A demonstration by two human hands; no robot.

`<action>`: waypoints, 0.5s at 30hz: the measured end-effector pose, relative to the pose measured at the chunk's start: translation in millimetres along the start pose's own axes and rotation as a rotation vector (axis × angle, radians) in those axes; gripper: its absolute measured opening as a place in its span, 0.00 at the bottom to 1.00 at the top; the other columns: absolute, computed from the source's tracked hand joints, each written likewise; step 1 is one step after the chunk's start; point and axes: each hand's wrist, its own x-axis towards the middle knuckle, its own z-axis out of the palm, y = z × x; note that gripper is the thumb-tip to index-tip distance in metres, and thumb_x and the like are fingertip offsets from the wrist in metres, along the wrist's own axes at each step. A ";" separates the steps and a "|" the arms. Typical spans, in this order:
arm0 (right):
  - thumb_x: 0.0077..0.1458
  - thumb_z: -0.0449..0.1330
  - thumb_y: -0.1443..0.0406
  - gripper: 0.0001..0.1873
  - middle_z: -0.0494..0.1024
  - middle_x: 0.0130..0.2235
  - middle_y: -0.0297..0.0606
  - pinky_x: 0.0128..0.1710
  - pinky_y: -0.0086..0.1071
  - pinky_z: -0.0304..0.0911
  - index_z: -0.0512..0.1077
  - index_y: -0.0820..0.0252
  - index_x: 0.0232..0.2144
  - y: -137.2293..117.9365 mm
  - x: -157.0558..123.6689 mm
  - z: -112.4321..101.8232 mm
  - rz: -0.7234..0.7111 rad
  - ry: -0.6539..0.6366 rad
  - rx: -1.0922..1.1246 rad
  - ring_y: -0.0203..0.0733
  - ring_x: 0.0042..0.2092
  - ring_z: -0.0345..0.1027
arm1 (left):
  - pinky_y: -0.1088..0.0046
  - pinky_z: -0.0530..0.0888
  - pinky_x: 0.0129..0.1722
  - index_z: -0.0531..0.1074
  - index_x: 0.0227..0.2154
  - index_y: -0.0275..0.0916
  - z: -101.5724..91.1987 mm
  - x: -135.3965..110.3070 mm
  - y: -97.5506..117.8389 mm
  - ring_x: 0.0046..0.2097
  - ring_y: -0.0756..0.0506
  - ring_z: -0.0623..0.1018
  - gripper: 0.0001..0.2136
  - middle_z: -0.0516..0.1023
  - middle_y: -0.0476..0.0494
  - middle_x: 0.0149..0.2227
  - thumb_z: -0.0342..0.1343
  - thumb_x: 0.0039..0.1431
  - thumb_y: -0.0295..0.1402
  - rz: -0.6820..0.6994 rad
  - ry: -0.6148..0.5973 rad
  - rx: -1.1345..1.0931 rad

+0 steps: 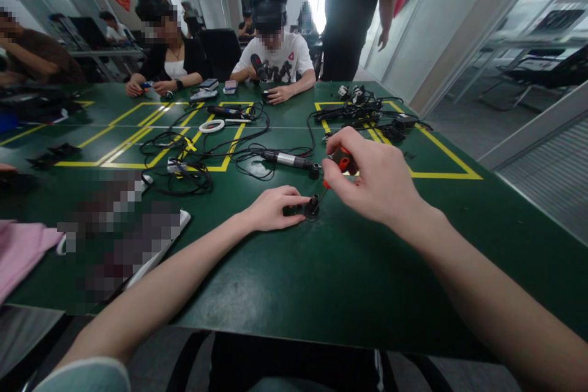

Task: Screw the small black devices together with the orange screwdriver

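Note:
A small black round part (313,207) with a short upright post rests on the green tabletop. My left hand (274,208) lies low against the table, its thumb and fingers closed around the part from the left. In my right hand (376,176) is a screwdriver (341,159) with a red and black handle, held tilted above the table. Its thin shaft slants down to the left, and the tip is at the black part; whether it touches a screw I cannot make out. My right fingers are wrapped round the handle.
Just beyond my hands lies a black and silver cylindrical tool (287,160) with a cable. Tangled black cables (184,174) and a white ring (212,126) are farther left. More cables (362,109) pile up back right. Two blurred-out devices lie left. People sit across the table (367,282).

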 end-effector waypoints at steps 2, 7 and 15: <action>0.65 0.57 0.54 0.14 0.75 0.24 0.34 0.28 0.33 0.52 0.70 0.55 0.32 -1.0 -0.4 -0.5 0.006 0.003 -0.007 0.41 0.25 0.67 | 0.69 0.77 0.46 0.80 0.58 0.43 0.1 0.1 -0.1 0.46 0.43 0.82 0.19 0.83 0.39 0.48 0.62 0.67 0.40 0.010 -0.002 0.009; 0.63 0.56 0.59 0.08 0.76 0.25 0.33 0.29 0.32 0.55 0.72 0.56 0.38 -2.2 -1.1 0.9 -0.009 0.013 0.043 0.40 0.25 0.68 | 0.67 0.78 0.45 0.79 0.59 0.41 0.8 0.4 0.6 0.44 0.42 0.81 0.19 0.82 0.37 0.47 0.60 0.69 0.42 0.062 0.004 0.065; 0.65 0.57 0.54 0.13 0.75 0.24 0.33 0.28 0.33 0.54 0.69 0.55 0.32 -1.7 -2.6 1.1 -0.015 0.017 0.027 0.41 0.24 0.67 | 0.66 0.75 0.46 0.78 0.59 0.40 4.9 2.6 2.4 0.43 0.42 0.80 0.24 0.82 0.39 0.41 0.55 0.72 0.51 0.147 0.030 0.293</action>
